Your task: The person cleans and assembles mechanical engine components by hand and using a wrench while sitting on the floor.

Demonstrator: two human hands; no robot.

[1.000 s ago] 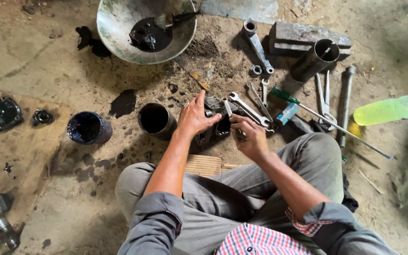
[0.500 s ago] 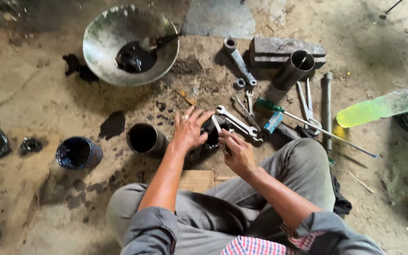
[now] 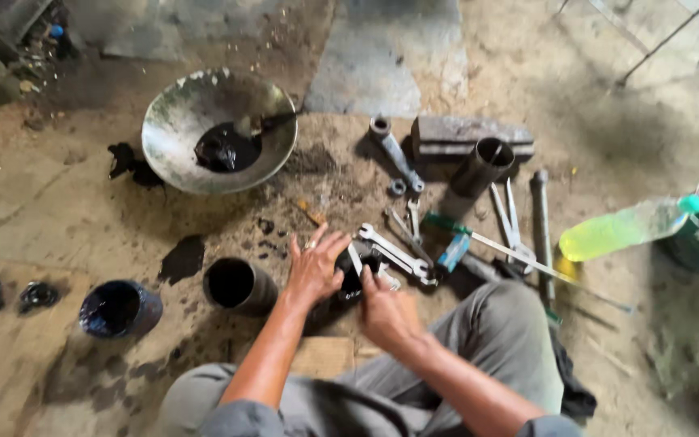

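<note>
My left hand [image 3: 313, 267] lies with fingers spread over a dark, greasy metal part [image 3: 349, 283] on the ground between my knees, holding it down. My right hand [image 3: 386, 311] is closed just right of that part, gripping a thin metal tool [image 3: 355, 260] whose tip points into it. A silver combination wrench [image 3: 398, 255] lies directly beyond the part, touching neither hand. The underside of the part is hidden by my hands.
A metal bowl [image 3: 173, 121] of black oil sits at the back left. Two dark cups [image 3: 236, 285] [image 3: 119, 307] stand left of my hands. A steel sleeve [image 3: 483, 166], metal block [image 3: 471, 133], green-handled screwdriver [image 3: 479, 239], rod [image 3: 540, 235] and yellow-green bottle [image 3: 629, 228] lie to the right.
Both hands stay on the dark part. My left fingers have spread wider over it. The view has shifted, so everything sits lower in the picture.
</note>
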